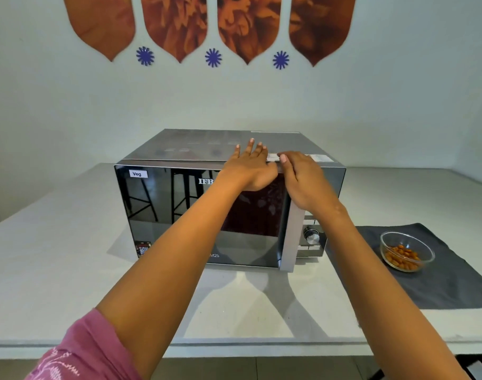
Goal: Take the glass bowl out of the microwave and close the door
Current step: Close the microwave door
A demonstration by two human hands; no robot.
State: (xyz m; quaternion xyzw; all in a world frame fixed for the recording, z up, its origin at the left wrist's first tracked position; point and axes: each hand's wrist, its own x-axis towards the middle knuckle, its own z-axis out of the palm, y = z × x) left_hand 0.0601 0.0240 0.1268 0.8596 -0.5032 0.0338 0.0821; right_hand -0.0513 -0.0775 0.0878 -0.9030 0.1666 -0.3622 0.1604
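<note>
The silver and black microwave [176, 215] stands in the middle of the white counter. Its mirrored door looks flush against the body. My left hand [251, 167] lies flat on the microwave's top front edge, fingers spread. My right hand [303, 182] curls over the top of the vertical silver door handle [290, 237], thumb on the upper edge. The glass bowl [426, 253], partly filled with brown nuts, sits outside the microwave on a dark grey mat [448, 286] to the right.
The white counter [70, 256] stretches left of and in front of the microwave. A control knob [311, 235] sits right of the handle. The wall behind carries orange and blue decorations. The counter's front edge runs near my elbows.
</note>
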